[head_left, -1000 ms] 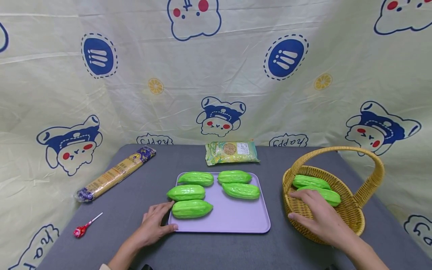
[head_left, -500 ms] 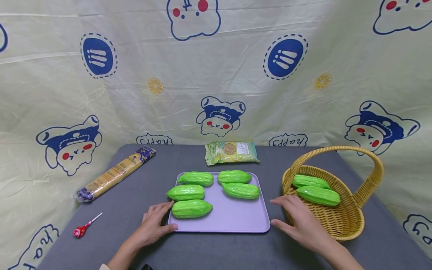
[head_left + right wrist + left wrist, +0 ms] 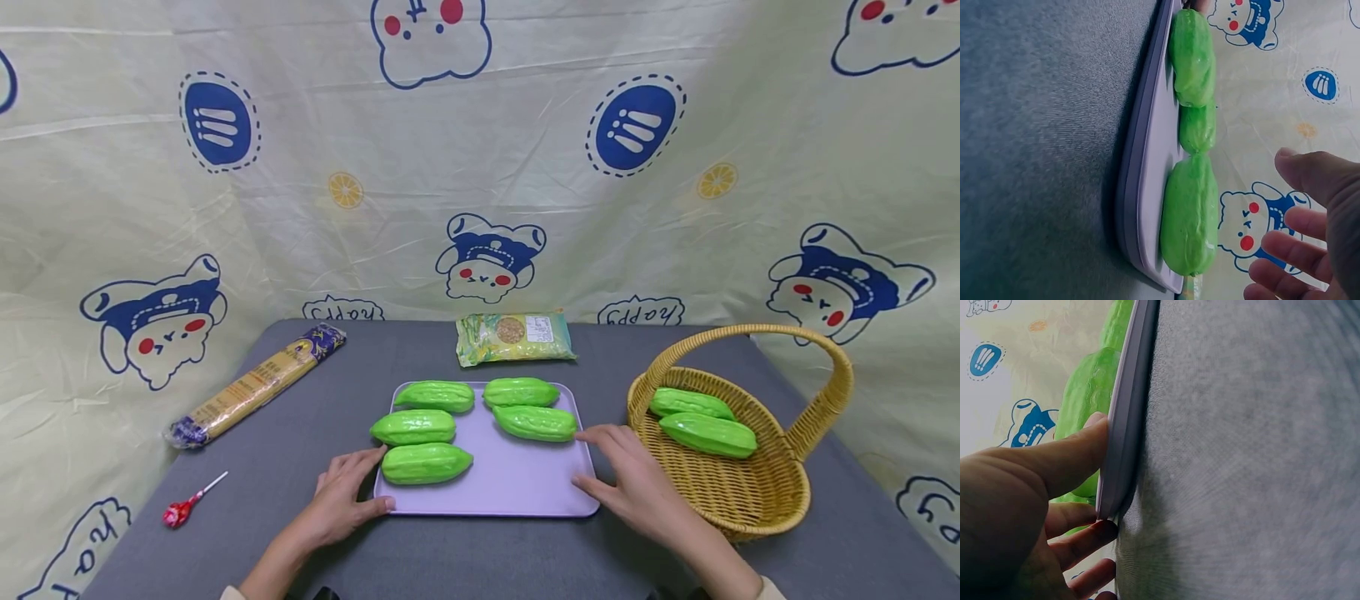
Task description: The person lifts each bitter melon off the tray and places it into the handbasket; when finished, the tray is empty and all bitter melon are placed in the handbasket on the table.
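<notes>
Only the head view takes in the woven basket with two gourds; five more, glossy and ridged, lie on a smooth lilac tray. The left wrist view reveals the left hand, thumb against the rim, its grip unclenched. The right wrist view shows the right hand with grip released, apart from the tray.

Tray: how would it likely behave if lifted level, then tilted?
The tray is probably stiff: its edge looks straight, without visible sag. The gourds might slide or roll, since their sides are rounded and glossy. The left end may feel heavier, as three gourds lie there against two on the right.
</notes>
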`<state>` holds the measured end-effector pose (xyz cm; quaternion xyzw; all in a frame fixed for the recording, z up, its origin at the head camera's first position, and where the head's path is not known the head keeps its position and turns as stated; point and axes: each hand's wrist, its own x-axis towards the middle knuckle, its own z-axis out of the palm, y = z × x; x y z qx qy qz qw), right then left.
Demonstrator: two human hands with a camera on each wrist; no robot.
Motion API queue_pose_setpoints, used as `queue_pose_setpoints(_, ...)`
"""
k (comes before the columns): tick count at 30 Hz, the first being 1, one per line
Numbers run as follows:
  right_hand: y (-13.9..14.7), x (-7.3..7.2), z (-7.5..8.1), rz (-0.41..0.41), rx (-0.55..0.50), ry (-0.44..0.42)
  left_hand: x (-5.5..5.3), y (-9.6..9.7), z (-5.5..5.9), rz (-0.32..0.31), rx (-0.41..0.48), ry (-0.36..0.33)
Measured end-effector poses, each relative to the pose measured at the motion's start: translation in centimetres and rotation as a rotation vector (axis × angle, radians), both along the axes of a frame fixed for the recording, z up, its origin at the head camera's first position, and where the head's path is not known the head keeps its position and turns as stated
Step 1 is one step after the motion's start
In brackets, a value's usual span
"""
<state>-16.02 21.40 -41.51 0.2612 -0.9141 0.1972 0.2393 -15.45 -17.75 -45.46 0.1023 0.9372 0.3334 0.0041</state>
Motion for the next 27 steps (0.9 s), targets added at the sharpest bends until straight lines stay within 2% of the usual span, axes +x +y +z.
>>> queue_pose_setpoints(15, -1.7, -2.7, -0.6, -0.048, -0.006, -0.006, -0.1, 0.0, 0.0, -0.005, 0.007, -0.001)
queue_pose_setpoints(27, -2.7, -4.6, -0.7, -0.082, -0.045, -0.092, 0.0, 0.0, 0.1, -0.003, 0.006, 0.002)
